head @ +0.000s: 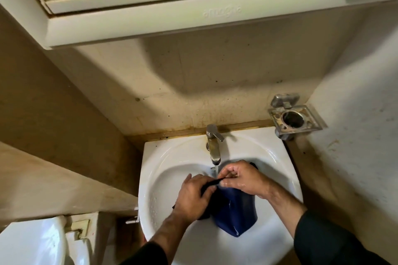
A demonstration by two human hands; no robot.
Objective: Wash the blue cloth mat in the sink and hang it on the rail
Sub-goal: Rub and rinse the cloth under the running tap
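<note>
One marking shows: raised lettering moulded into the cream front rail of the cabinet, straight above the tap. It stands upside down from this view and matches the plastic's colour, so it reads only roughly, something like "e-Smile"; the exact letters cannot be told. No other text, number or label can be read.

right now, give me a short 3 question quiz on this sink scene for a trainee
1. True or false: both hands grip the blue cloth mat inside the white ceramic sink.
2. Which is running water: A, the steel faucet; B, a hose?
3. What hangs on the wall right of the sink?

Key: 1 true, left hand and right hand; 2 A; 3 a metal cup holder.
</note>
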